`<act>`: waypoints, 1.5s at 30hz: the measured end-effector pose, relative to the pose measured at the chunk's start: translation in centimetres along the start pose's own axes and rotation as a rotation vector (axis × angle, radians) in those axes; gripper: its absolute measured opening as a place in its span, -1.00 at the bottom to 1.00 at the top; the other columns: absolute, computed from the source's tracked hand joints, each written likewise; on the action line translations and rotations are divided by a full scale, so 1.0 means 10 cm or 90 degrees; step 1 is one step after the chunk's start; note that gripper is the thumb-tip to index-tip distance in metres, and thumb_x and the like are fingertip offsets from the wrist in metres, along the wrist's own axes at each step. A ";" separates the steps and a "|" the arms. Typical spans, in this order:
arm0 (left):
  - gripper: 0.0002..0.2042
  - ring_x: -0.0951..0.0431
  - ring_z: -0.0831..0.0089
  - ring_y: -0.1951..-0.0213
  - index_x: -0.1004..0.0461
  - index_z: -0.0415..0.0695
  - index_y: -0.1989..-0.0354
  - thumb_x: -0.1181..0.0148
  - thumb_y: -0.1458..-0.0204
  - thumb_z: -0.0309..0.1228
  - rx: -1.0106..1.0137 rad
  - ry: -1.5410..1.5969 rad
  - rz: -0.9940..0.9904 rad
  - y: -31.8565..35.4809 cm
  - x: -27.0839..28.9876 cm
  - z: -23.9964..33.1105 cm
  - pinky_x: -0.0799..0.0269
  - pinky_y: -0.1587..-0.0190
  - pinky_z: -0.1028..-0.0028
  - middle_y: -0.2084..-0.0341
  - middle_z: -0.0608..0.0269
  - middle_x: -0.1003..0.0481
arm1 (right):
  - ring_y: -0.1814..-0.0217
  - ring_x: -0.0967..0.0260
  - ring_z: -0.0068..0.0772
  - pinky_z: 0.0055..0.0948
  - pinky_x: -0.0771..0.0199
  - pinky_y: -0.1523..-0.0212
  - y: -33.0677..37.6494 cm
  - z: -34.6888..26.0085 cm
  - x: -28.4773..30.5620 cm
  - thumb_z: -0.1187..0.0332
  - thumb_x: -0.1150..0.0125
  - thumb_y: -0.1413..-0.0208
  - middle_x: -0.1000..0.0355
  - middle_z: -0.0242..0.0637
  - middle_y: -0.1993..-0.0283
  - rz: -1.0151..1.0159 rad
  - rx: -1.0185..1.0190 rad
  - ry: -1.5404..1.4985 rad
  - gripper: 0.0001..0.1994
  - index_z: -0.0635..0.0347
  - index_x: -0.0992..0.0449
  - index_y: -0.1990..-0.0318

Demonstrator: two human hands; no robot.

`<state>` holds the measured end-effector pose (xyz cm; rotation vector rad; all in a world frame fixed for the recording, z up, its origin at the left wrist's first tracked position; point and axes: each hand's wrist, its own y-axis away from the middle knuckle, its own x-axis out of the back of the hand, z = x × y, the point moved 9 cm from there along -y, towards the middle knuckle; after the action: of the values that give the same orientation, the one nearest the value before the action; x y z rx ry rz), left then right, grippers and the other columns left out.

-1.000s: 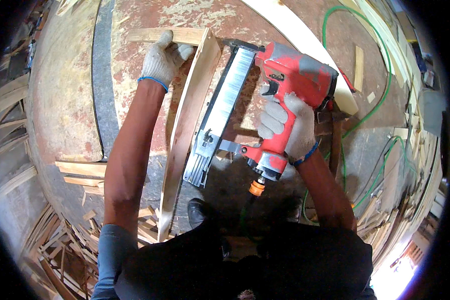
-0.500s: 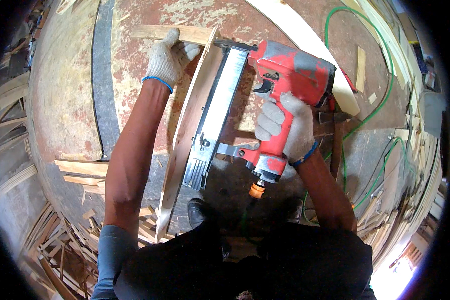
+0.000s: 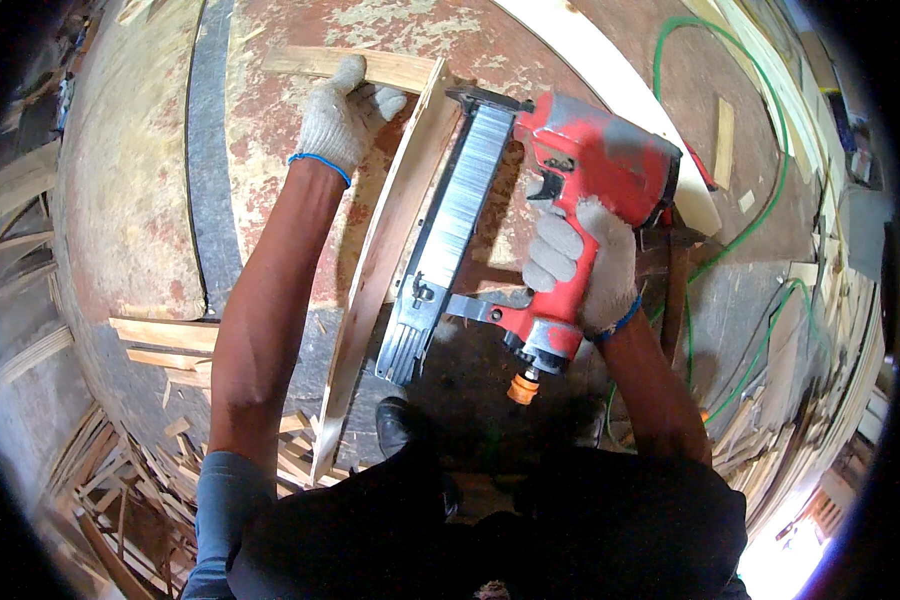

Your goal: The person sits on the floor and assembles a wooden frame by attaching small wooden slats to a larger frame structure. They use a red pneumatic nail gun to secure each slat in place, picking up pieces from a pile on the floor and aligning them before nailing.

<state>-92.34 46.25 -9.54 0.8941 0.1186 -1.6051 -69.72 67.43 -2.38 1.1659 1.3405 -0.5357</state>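
My right hand [image 3: 585, 255], in a pale knit glove, is wrapped round the handle of a red pneumatic nail gun [image 3: 610, 160]. The gun's long metal magazine slants down to the left, and its nose is close to the far end of a long wooden board [image 3: 385, 240]. That board stands on edge and runs back toward my legs. My gloved left hand [image 3: 340, 115] grips a shorter wood strip [image 3: 400, 68], thumb on top. The strip meets the board's far end at an angle. My left fingertips are partly hidden beneath the strip.
A green air hose [image 3: 785, 130] loops along the right. A wide pale plank [image 3: 610, 60] curves past the gun's far side. A hammer-like tool [image 3: 673, 290] lies right of my right hand. Wood strips [image 3: 165, 333] and offcuts lie at the left; long slats are stacked at the right.
The nail gun in my right hand has shifted slightly right and nearer to me, its nose a little lower. The board's far end has moved slightly right; my left hand keeps its grip.
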 end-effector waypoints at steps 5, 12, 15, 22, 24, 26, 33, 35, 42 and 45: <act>-0.67 -0.61 0.12 0.21 -0.43 -0.30 0.02 -0.19 -0.26 -0.24 -0.013 -0.017 0.046 0.03 0.00 -0.01 -0.66 0.11 0.19 0.22 -0.02 -0.51 | 0.59 -0.17 -0.54 -0.37 -0.27 0.46 -0.01 0.01 0.05 0.03 -0.20 -0.19 -0.18 -0.58 0.57 0.020 -0.001 -0.012 -0.52 0.20 -0.36 -0.09; -0.65 -0.60 0.10 0.20 -0.42 -0.30 -0.02 -0.20 -0.26 -0.25 -0.029 -0.030 0.069 0.08 -0.05 -0.04 -0.66 0.09 0.17 0.21 -0.03 -0.50 | 0.57 -0.22 -0.52 -0.33 -0.33 0.44 0.02 0.01 0.04 0.04 -0.23 -0.18 -0.22 -0.57 0.56 0.023 0.004 -0.020 -0.47 0.21 -0.35 -0.15; -0.64 -0.60 0.09 0.19 -0.41 -0.31 -0.03 -0.20 -0.26 -0.24 -0.020 -0.012 0.040 0.03 -0.02 -0.06 -0.65 0.07 0.15 0.20 -0.04 -0.50 | 0.57 -0.23 -0.52 -0.31 -0.35 0.43 0.01 0.00 0.02 0.04 -0.23 -0.18 -0.22 -0.57 0.56 0.031 0.004 -0.003 -0.47 0.22 -0.35 -0.15; -0.63 -0.60 0.10 0.17 -0.41 -0.30 -0.03 -0.18 -0.27 -0.22 -0.023 -0.046 0.070 0.06 -0.04 -0.06 -0.65 0.04 0.16 0.18 -0.02 -0.49 | 0.58 -0.22 -0.52 -0.31 -0.34 0.45 0.02 -0.01 0.04 0.05 -0.22 -0.17 -0.22 -0.57 0.56 0.039 0.002 -0.009 -0.48 0.21 -0.35 -0.14; -0.64 -0.60 0.10 0.17 -0.41 -0.30 -0.02 -0.17 -0.27 -0.23 -0.019 -0.022 0.069 0.05 0.04 -0.05 -0.66 0.04 0.16 0.18 -0.02 -0.49 | 0.59 -0.20 -0.54 -0.34 -0.29 0.45 0.01 0.01 0.00 0.05 -0.18 -0.21 -0.20 -0.59 0.56 0.026 0.003 -0.007 -0.52 0.21 -0.34 -0.12; -0.65 -0.60 0.09 0.18 -0.41 -0.30 -0.02 -0.16 -0.28 -0.23 0.006 0.030 0.039 0.03 0.03 -0.03 -0.66 0.05 0.14 0.18 -0.02 -0.49 | 0.58 -0.16 -0.58 -0.39 -0.21 0.46 0.02 0.00 -0.04 0.04 -0.09 -0.28 -0.17 -0.62 0.56 0.012 0.020 0.003 -0.55 0.23 -0.32 -0.09; -0.67 -0.61 0.17 0.21 -0.40 -0.26 0.01 -0.11 -0.32 -0.20 0.016 -0.070 0.063 0.25 -0.16 -0.08 -0.65 0.07 0.22 0.23 0.01 -0.52 | 0.60 -0.03 -0.62 -0.45 -0.11 0.51 0.27 0.00 0.16 0.03 -0.08 -0.29 -0.01 -0.63 0.62 0.069 0.029 0.014 -0.64 0.12 -0.36 0.01; -0.65 -0.59 0.23 0.24 -0.41 -0.25 0.03 -0.11 -0.32 -0.16 0.021 -0.100 0.045 0.32 -0.22 -0.08 -0.63 0.09 0.26 0.26 0.04 -0.52 | 0.61 -0.03 -0.54 -0.38 -0.14 0.47 0.39 0.02 0.43 0.06 -0.05 -0.26 0.00 -0.57 0.62 0.130 0.019 -0.009 -0.74 0.03 -0.29 0.26; -0.66 -0.53 0.35 0.31 -0.47 -0.21 0.08 -0.10 -0.32 -0.12 0.109 -0.019 0.050 0.87 -0.25 -0.27 -0.53 0.20 0.36 0.29 0.17 -0.53 | 0.48 -0.22 -0.41 -0.36 -0.30 0.35 0.56 0.02 0.69 0.18 -0.07 -0.21 -0.27 -0.45 0.49 0.229 0.028 0.102 -0.81 0.06 -0.38 0.33; -0.72 -0.55 0.38 0.25 -0.52 -0.15 0.14 -0.11 -0.32 -0.16 0.043 -0.193 0.064 1.37 0.07 -0.15 -0.50 0.10 0.35 0.28 0.23 -0.57 | 0.39 -0.29 -0.41 -0.36 -0.35 0.29 0.65 -0.11 0.83 0.19 -0.09 -0.20 -0.35 -0.42 0.42 0.327 0.089 0.334 -0.81 0.09 -0.43 0.33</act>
<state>-79.56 42.94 -5.60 0.6875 -0.1917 -1.6379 -62.76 73.44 -7.64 1.7770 1.3696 0.0603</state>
